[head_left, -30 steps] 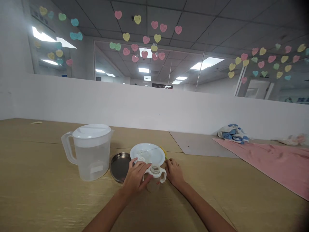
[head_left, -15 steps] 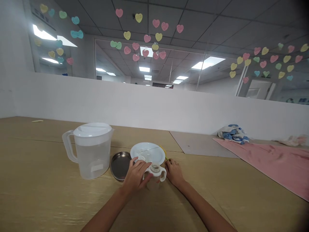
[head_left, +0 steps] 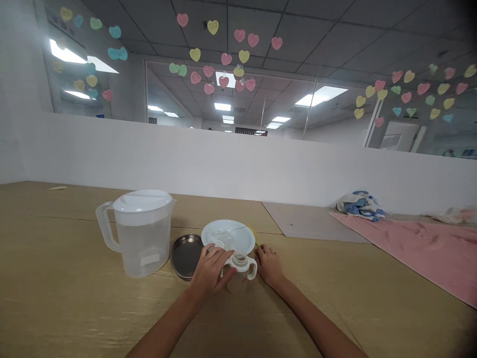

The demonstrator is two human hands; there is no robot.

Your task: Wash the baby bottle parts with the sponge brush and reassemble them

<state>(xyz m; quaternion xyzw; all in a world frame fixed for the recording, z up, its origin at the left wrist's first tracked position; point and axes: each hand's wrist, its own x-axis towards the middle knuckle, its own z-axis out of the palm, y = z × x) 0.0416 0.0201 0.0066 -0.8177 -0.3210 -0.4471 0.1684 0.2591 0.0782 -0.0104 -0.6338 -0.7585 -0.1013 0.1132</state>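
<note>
A clear baby bottle [head_left: 238,283] with an open neck and two white side handles stands upright in front of me. My left hand [head_left: 210,271] is closed round its left side and handle. Behind it, a white plate [head_left: 246,243] bears clear parts, partly hidden by my fingers. Across the plate lies a thin wire tool with a yellow-green handle [head_left: 252,230], probably a slim brush. My right hand [head_left: 269,263] rests right of the bottle, its curled fingers on the handle's green end; the grip is partly hidden.
A lidded translucent pitcher [head_left: 143,238] stands at left, with a round metal tray [head_left: 186,256] beside it. Farther right are a grey mat [head_left: 309,223], a pink cloth [head_left: 410,243] and a crumpled blue-and-white cloth [head_left: 359,206]. A white wall [head_left: 223,164] bounds the table's back.
</note>
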